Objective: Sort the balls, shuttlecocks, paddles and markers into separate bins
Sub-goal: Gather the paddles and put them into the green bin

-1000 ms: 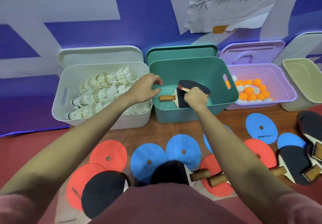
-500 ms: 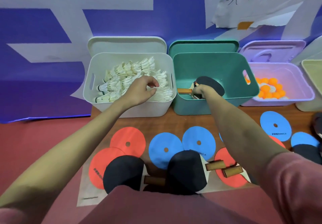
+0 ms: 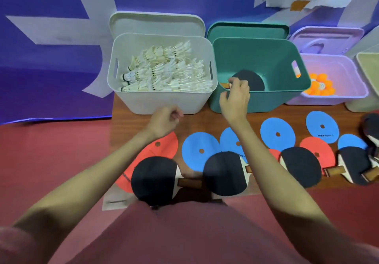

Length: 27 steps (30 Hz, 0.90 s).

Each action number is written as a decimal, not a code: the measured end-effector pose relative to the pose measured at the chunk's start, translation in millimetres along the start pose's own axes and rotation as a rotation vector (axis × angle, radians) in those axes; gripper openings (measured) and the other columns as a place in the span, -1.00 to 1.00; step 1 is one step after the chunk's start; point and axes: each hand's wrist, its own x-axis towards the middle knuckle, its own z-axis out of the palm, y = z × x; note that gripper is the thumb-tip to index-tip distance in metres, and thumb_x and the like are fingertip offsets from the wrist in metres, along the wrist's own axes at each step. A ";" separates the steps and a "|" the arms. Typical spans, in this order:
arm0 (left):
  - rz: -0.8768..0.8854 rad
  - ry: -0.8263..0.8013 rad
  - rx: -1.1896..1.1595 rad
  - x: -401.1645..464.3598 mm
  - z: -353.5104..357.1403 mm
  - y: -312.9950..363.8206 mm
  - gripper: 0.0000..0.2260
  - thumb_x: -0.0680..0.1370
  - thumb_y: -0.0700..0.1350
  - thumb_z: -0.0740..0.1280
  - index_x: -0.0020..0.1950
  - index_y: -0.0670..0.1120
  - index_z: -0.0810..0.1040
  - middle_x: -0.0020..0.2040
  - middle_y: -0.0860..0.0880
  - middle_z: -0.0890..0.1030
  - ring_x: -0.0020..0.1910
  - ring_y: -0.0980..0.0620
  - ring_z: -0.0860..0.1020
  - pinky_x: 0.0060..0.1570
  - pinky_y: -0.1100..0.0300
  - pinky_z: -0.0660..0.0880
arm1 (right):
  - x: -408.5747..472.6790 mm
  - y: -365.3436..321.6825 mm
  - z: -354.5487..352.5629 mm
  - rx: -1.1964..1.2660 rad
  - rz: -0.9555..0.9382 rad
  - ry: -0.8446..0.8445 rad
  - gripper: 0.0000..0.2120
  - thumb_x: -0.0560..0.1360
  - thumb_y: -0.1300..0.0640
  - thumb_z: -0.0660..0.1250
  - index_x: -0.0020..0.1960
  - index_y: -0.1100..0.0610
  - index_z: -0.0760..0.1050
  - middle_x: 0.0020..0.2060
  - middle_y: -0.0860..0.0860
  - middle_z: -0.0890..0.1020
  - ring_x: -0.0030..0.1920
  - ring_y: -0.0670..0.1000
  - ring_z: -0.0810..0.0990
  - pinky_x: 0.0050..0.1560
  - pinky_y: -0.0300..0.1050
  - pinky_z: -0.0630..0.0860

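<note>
Brown wood-grain tabletop [image 3: 196, 118] is carrying everything I am looking at, with red flooring running off to its left and a purple-and-white wall [image 3: 51, 68] standing behind. Along the far edge I am seeing a white bin [image 3: 164, 101] piled with shuttlecocks [image 3: 164, 72], a teal bin [image 3: 287, 91] to its right with one paddle [image 3: 253, 80] lying inside, then a lilac bin [image 3: 348, 97] holding orange and white balls [image 3: 320, 85]. Each bin's lid is leaning against the wall behind it. My right hand [image 3: 235, 99] is hovering at the teal bin's near rim, its fingers loosely spread and gripping nothing. My left hand [image 3: 164, 121] is hanging in front of the white bin, fingers curled in, holding nothing. Blue markers [image 3: 200, 150] and red markers [image 3: 164, 144] are lying flat on the near tabletop, with black paddles [image 3: 153, 179] resting over several of them.
</note>
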 end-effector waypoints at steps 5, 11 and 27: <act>-0.121 -0.119 -0.032 -49.8 38.4 -28.0 -0.81 0.45 -0.37 0.26 -0.05 -0.17 0.59 -0.07 -0.09 0.65 -0.13 0.06 0.54 0.00 0.20 0.48 | -96.2 44.6 12.4 -0.023 -0.035 -0.213 -0.61 0.42 0.34 0.25 0.25 0.29 0.40 0.07 0.25 0.42 0.12 0.26 0.41 0.15 0.10 0.39; -0.149 -0.133 0.092 -86.0 61.9 -34.6 -0.82 0.44 -0.31 0.27 -0.03 -0.12 0.56 -0.10 -0.04 0.65 -0.07 -0.03 0.61 -0.05 0.06 0.54 | -149.9 125.1 2.9 -0.304 0.182 -0.430 -0.52 0.44 0.33 0.22 0.36 0.23 0.33 0.28 0.19 0.40 0.25 0.25 0.38 0.20 0.12 0.34; -0.584 0.032 0.349 -118.9 139.4 6.2 -0.78 0.50 -0.14 0.25 0.12 -0.18 0.48 0.04 -0.19 0.56 0.06 -0.23 0.53 -0.11 0.01 0.46 | -123.5 216.2 -19.6 -0.388 -0.252 -0.855 -0.70 0.39 0.33 0.18 0.11 0.19 0.41 0.06 0.13 0.50 0.13 0.18 0.45 0.06 -0.04 0.34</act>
